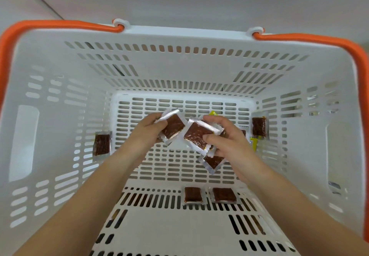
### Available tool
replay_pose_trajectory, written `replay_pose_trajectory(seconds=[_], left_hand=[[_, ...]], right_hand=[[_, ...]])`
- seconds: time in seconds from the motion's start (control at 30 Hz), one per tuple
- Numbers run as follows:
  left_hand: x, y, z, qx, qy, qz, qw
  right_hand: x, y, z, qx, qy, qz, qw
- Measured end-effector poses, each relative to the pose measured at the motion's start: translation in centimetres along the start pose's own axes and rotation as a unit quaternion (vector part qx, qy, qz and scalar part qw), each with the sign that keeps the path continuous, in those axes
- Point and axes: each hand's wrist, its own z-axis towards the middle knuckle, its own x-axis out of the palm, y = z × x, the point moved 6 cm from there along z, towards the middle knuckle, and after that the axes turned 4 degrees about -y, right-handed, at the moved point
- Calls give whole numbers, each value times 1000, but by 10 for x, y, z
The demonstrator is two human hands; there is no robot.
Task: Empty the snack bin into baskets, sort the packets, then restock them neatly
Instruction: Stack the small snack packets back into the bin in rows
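Brown packets [197,136] pinched in right hand [225,138] grip, another [173,129] in left hand [148,130] grip, inside white basket [179,34]

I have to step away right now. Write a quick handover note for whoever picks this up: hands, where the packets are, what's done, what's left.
Left hand: grips a brown snack packet low inside the white basket.
Right hand: holds a small stack of brown packets.
Loose brown packets: one against the left wall, one at the right wall, two on the near wall, one under the right hand.
Yellow packets lie at the right, partly hidden.
Done: the basket is nearly emptied and the brown ones are being gathered.
Left: collect the loose brown packets, separate the yellow ones, restock the bin, which is not in view.
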Motion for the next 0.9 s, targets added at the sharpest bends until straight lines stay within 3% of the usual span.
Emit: replay_pose_trajectory(seconds=[0.1,0.2,0.3,0.4,0.47,0.53,0.63,0.7,0.9], left_hand=[[1,-5,-3,3,79,4,997],[7,-11,-10,25,107,64,992],[21,-12,-18,39,178,114,976],[27,-7,-19,55,225,152,961],[21,-10,-17,51,191,108,974],[6,-11,-8,39,82,50,995],[-8,-4,-3,15,-59,-28,998],[1,-3,-7,27,-65,-49,996],[45,-6,-21,20,53,-56,997]], right_hand=[[-4,9,4,-33,34,-50,998],[-1,10,3,-30,80,-116,990],[-1,8,4,-40,68,-153,985],[-4,4,6,-25,55,-119,991],[-8,2,6,-5,44,-84,995],[-14,4,7,3,10,-55,998],[-19,4,8,4,-20,-14,1000],[-14,3,7,3,-13,-12,1000],[-11,-2,4,14,-58,70,996]])
